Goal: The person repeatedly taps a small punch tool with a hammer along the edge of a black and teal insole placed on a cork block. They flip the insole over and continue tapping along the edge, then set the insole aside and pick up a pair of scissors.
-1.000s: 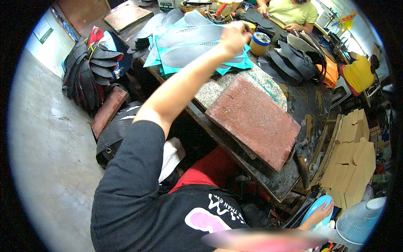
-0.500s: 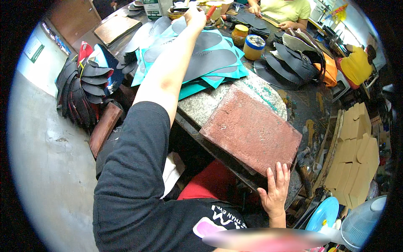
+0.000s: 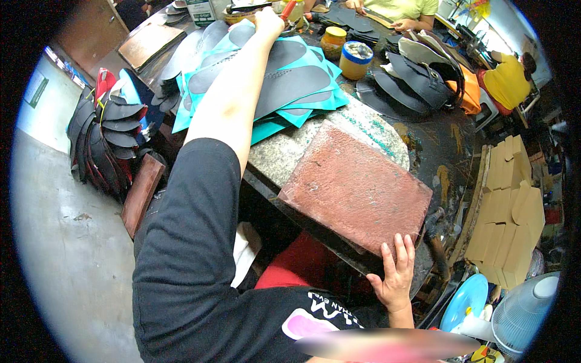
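Observation:
My left arm stretches far across the bench. My left hand [image 3: 268,23] is closed beside a red handle [image 3: 289,9] and a shallow container [image 3: 237,16]; what its fingers hold, if anything, I cannot make out. Under that forearm lies a fanned pile of turquoise sheets [image 3: 327,101] bearing dark grey sole-shaped pieces [image 3: 293,91]. Close to me a reddish-brown rectangular slab [image 3: 357,184] rests partly on a speckled stone slab [image 3: 284,154]. My right hand [image 3: 396,272] lies on the near right corner of the reddish slab, fingers spread.
Two jars, one with a yellow lid [image 3: 333,42] and one blue-rimmed [image 3: 356,59], stand beyond the slabs. Black curved pieces [image 3: 411,85] are stacked at right. Folded cardboard boxes [image 3: 508,212] and a fan [image 3: 526,314] are further right. Opposite sits a person in a light-green top [image 3: 407,11].
The whole view has shifted slightly, so the bench appears a little higher and further left. My left hand stays reached out at the far side; my right hand stays on the slab's corner.

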`<act>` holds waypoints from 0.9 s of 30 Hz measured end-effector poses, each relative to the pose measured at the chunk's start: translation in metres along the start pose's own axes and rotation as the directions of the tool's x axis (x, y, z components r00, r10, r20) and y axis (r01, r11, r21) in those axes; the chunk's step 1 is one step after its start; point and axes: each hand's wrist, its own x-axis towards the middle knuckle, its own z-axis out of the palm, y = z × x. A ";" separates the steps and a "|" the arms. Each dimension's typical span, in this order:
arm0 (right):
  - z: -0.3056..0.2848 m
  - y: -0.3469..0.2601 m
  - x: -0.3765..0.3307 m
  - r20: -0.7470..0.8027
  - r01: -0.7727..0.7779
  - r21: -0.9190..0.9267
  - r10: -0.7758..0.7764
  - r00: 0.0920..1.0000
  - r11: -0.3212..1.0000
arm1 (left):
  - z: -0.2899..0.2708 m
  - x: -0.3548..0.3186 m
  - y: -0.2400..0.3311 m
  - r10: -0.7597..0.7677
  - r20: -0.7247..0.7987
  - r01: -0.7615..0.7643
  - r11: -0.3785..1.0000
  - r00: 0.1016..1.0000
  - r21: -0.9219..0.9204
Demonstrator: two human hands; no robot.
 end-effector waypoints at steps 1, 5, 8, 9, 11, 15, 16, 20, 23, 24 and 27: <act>0.000 0.000 -0.001 -0.002 -0.005 0.005 0.005 1.000 1.000 | 0.002 -0.003 -0.005 0.035 -0.015 -0.034 0.999 0.999 0.021; 0.001 0.000 0.001 -0.015 0.007 -0.017 -0.008 1.000 1.000 | -0.006 -0.011 -0.005 0.407 -0.301 -0.418 0.908 0.863 0.029; 0.001 0.000 0.002 -0.002 0.007 -0.041 -0.007 1.000 0.999 | -0.038 -0.031 0.014 0.373 -0.243 -0.414 0.898 0.896 -0.149; 0.001 0.001 0.002 -0.003 0.011 -0.040 -0.012 1.000 0.999 | -0.056 -0.039 0.023 0.428 -0.171 -0.457 0.863 0.888 -0.216; 0.002 0.001 0.002 -0.006 0.021 -0.040 -0.021 1.000 0.999 | -0.094 -0.068 0.039 0.344 -0.037 -0.338 0.890 0.938 -0.305; 0.003 0.002 0.002 -0.013 0.029 -0.060 -0.030 0.999 0.998 | -0.161 -0.153 0.061 0.606 -0.180 -0.625 0.776 0.775 -0.081; 0.003 0.002 0.003 -0.019 0.040 -0.063 -0.041 0.999 0.997 | -0.172 -0.176 0.063 0.599 -0.162 -0.619 0.774 0.784 -0.134; 0.003 0.000 0.003 -0.024 0.037 -0.060 -0.039 0.999 0.997 | -0.204 -0.243 0.062 0.532 -0.023 -0.531 0.840 0.846 -0.106; 0.001 -0.001 0.003 -0.017 0.020 -0.078 -0.021 1.000 0.997 | -0.218 -0.271 0.056 0.494 -0.055 -0.496 0.868 0.868 -0.013; 0.000 -0.002 0.003 -0.014 0.023 -0.096 -0.024 1.000 0.995 | -0.221 -0.279 0.053 0.485 0.030 -0.485 0.874 0.874 -0.017; 0.000 -0.002 0.002 -0.037 0.027 -0.073 -0.030 0.999 0.997 | -0.217 -0.293 0.047 0.562 0.167 -0.585 0.794 0.810 0.166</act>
